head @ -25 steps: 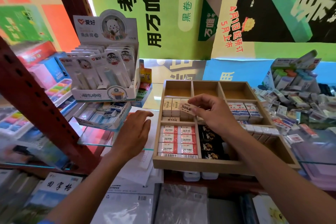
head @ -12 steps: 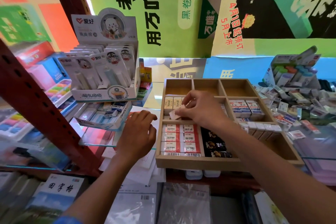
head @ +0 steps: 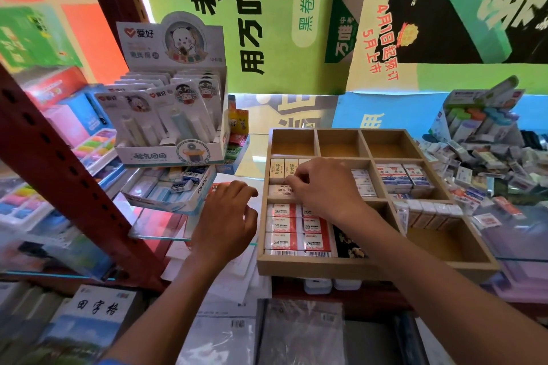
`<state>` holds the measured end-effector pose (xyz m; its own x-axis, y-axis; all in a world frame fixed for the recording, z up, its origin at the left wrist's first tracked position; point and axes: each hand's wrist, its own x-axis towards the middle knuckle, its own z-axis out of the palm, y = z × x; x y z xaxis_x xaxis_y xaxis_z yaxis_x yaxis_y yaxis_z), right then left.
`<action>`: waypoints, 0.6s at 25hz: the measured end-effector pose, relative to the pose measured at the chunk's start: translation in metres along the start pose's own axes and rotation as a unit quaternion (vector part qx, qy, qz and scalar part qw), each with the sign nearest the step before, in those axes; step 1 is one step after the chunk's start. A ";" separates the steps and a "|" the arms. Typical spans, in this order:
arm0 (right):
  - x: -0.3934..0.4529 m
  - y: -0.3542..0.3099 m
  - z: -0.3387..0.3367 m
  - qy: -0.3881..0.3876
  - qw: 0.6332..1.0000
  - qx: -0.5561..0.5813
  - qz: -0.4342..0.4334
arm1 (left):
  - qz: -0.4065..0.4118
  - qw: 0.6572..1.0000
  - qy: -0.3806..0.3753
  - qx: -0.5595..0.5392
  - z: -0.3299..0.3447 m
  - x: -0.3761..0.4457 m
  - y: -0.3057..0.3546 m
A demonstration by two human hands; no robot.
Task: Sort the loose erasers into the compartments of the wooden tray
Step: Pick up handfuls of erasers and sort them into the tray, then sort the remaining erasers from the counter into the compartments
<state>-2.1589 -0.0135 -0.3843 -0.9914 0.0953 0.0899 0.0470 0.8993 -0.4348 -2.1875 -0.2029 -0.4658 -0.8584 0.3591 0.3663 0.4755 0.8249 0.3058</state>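
Cream eraser [head: 280, 189]: lying flat in the middle-left compartment of the wooden tray [head: 320, 268], in front of upright cream erasers [head: 284, 170]; right hand [head: 321, 188] over it, fingertips curled and touching it, grip not discernible. Red-and-white 2B erasers [head: 296, 228]: stacked in the front-left compartment. Left hand [head: 228, 222]: just left of the tray, fingers loosely curled, holding nothing. Loose erasers [head: 486, 175]: heaped right of the tray.

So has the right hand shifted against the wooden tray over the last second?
Yes. The right hand has moved left and down into the wooden tray's middle-left compartment.
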 end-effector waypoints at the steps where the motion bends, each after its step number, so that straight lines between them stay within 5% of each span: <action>1: 0.001 0.001 -0.002 -0.013 1.000 0.015 0.001 | 0.001 1.000 0.000 0.000 0.000 0.000 0.000; 4: -0.002 0.004 -0.009 -0.057 0.998 0.031 -0.010 | -0.003 1.000 -0.002 -0.008 0.000 0.001 0.000; 9: -0.016 0.016 -0.020 0.117 0.987 0.110 -0.010 | -0.010 1.000 -0.004 -0.019 -0.001 0.001 0.001; 15: -0.048 0.063 -0.045 0.138 0.970 0.194 0.051 | -0.022 0.999 -0.023 -0.020 -0.002 0.003 0.000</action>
<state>-2.1032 0.0576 -0.3752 -0.9107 0.3351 0.2417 0.0409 0.6552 -0.7544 -2.1895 -0.2028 -0.4631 -0.8862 0.3440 0.3104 0.4439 0.8225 0.3556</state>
